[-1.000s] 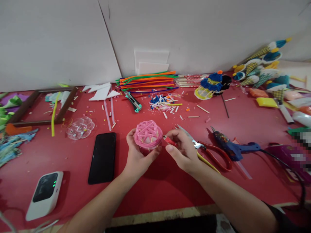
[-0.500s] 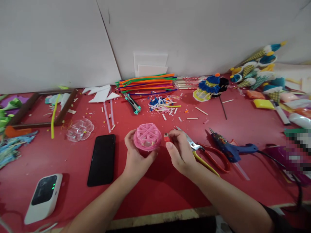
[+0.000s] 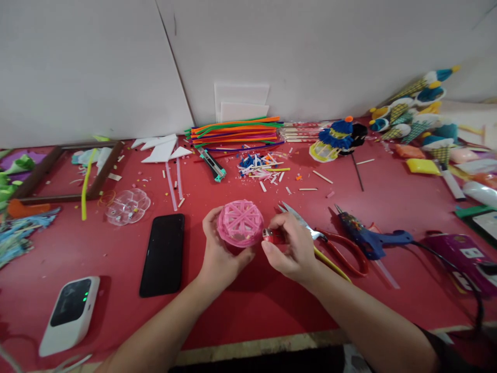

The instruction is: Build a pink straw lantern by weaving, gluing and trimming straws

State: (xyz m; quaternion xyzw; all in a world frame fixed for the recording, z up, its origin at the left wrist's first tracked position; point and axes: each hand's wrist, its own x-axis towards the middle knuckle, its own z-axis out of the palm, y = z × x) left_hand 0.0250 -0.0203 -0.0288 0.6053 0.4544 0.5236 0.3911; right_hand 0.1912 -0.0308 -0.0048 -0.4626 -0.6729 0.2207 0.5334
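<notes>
Cupped in my left hand (image 3: pixel 221 254) is a round pink craft piece (image 3: pixel 241 220), with crossing pink strips over its top like spokes. Fingers and thumb close around its sides. My right hand (image 3: pixel 293 248) pinches a red lighter (image 3: pixel 274 237), its metal end pointing left, close to the right edge of the pink piece. Whether the two touch I cannot tell, and no flame shows. Just right of my right hand lie scissors-like cutters (image 3: pixel 324 238) with red and yellow handles.
A black phone (image 3: pixel 162 255) and a white device with a screen (image 3: pixel 70 315) lie at left. Bundled pipe cleaners (image 3: pixel 235 133), a utility knife (image 3: pixel 212 165) and cut scraps (image 3: pixel 260 167) are behind. At right is a blue glue gun (image 3: pixel 368 238) with a cable.
The lighter has turned from nearly upright to pointing left, nearer the pink piece. The pink piece has moved slightly right and tilted, showing more of its spoked top.
</notes>
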